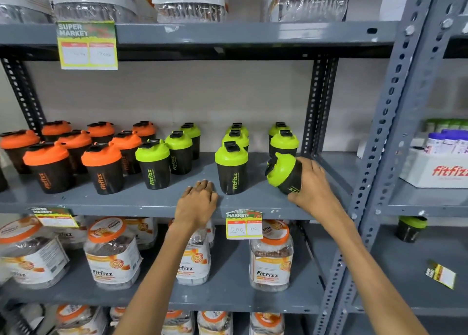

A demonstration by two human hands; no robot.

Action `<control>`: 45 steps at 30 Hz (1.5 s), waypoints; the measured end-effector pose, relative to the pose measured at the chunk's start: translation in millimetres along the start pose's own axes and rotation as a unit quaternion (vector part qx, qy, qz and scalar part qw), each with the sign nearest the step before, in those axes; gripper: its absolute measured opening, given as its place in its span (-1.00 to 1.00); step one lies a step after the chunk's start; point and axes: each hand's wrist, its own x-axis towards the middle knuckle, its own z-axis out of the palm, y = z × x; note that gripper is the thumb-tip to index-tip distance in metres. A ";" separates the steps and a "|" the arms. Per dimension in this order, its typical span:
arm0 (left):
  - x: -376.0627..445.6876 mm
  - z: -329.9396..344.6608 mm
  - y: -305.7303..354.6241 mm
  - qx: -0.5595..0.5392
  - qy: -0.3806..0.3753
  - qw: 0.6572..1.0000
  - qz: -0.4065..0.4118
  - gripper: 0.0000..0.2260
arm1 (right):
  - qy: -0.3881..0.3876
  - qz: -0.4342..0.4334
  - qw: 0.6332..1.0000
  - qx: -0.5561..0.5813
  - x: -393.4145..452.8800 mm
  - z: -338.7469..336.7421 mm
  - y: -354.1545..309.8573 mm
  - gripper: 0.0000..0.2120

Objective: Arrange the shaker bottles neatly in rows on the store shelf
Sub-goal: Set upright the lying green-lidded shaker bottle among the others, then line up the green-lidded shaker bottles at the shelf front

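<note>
Head-camera view looks at a grey metal store shelf [141, 203] carrying black fitfizz shaker bottles. The right hand [312, 185] is wrapped around a green-lidded shaker bottle [285, 172], fingers curled over its black body and thumb underneath; the bottle is tipped far over to the left, its lid pointing toward the shelf's middle, at the front right of the shelf, just in front of two upright green-lidded shakers [283, 142] that stand one behind the other. Whether its base touches the shelf cannot be told. The left hand [197, 203] holds nothing: it lies palm down on the shelf's front edge, fingers loosely bent, just left of an upright green-lidded shaker at the front of the middle row [231, 167], close to it but apart. Two more green lids stand behind that one. Further left runs a diagonal line of three green-lidded shakers [174, 150], and beyond it a cluster of orange-lidded shakers [76, 152] fills the left end of the shelf in staggered rows. A yellow price tag [244, 225] hangs from the shelf edge between the two forearms. On the shelf below stand clear fitfizz jars with orange lids [111, 251].
</note>
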 end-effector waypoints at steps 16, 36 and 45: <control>2.0 6.2 -3.6 0.042 0.008 0.999 0.009 -0.48 | -0.028 0.111 0.920 0.375 36.8 34.6 47.3 -0.34; 35.1 15.2 132.8 -0.348 0.231 0.870 -0.264 0.03 | 0.162 0.180 0.948 0.205 4.7 60.0 -42.6 -0.01; 40.1 28.0 119.9 -0.392 0.232 0.852 -0.259 -0.32 | 0.160 0.190 0.945 0.211 13.9 59.0 -34.1 -0.31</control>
